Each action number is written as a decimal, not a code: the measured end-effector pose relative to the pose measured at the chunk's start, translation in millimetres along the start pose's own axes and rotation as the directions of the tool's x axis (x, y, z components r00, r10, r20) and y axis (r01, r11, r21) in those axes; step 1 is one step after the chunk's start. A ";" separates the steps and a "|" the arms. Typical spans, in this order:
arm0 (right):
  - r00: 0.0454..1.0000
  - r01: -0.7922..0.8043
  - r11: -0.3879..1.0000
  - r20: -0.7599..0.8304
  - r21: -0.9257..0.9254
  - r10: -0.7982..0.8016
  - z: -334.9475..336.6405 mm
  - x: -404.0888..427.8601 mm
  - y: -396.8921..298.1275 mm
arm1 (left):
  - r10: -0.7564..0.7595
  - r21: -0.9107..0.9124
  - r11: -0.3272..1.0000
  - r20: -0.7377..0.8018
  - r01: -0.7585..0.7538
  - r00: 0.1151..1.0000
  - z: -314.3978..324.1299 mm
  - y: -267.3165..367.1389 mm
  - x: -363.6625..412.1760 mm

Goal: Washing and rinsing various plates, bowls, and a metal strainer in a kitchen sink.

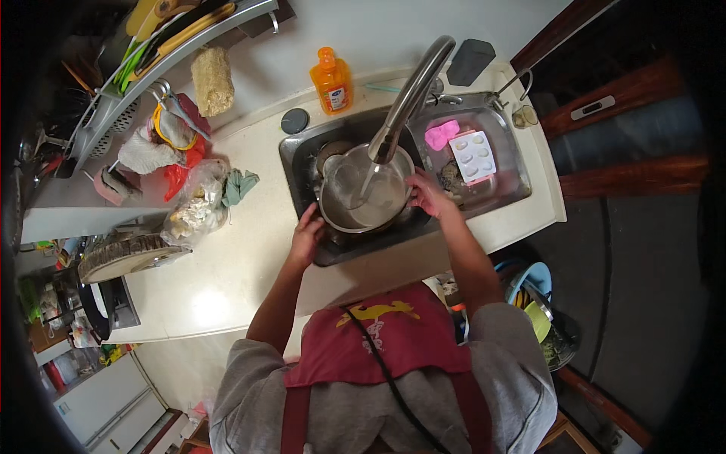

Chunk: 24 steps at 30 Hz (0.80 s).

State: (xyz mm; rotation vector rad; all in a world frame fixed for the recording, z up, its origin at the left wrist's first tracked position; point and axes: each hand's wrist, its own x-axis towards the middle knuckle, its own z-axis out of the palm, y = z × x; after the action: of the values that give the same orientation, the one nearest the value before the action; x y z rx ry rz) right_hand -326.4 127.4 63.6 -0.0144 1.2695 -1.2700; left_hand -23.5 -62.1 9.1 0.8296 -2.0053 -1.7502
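A round metal bowl [368,221] sits in the left basin of the steel double sink [298,181], under the curved faucet [391,133]. A stream of water runs from the faucet into it, and the water inside looks cloudy. My right hand [429,194] grips the bowl's right side, with fingers at the rim. On the lower left, my left hand [307,235] holds the bowl's side; its fingertips are partly hidden. Other round cookware [334,150] shows partly behind the bowl in the same basin.
In the right basin lie a pink sponge or cloth [441,134] and a white tray with oval hollows [472,157]. An orange soap bottle [332,85] stands behind the sink. A plastic bag [198,210] and round wooden board [127,258] are at left, below a utensil rack [170,51].
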 end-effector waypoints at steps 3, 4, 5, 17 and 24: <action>0.964 0.242 0.967 -0.136 0.077 -0.230 25.2 -16.4 31.1 | -0.502 -0.811 0.241 0.366 0.533 0.784 4.1 -13.1 -1.7; 0.915 0.398 0.910 -0.118 0.114 -0.386 26.8 -11.5 46.9 | -0.511 -0.710 0.368 0.386 0.601 0.768 20.1 -13.5 0.7; 0.840 0.542 0.826 -0.104 0.154 -0.532 26.6 -7.1 60.0 | -0.521 -0.587 0.485 0.402 0.649 0.753 36.0 -13.1 1.5; 0.490 0.499 -0.279 0.533 -0.820 -0.689 71.0 -26.8 87.1 | -0.264 0.098 0.956 -0.118 0.276 0.957 4.2 127.2 78.5; 0.740 0.646 0.119 0.579 -0.754 -0.343 142.5 -31.6 53.2 | -0.488 0.101 0.857 -0.153 0.505 0.859 -18.2 113.0 87.4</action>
State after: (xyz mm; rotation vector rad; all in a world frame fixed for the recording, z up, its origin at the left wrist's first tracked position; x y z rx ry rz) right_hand -183.9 84.1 107.7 -1.6118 1.6619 -0.7778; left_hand -101.8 -124.1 113.0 1.5826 -1.9610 -1.7641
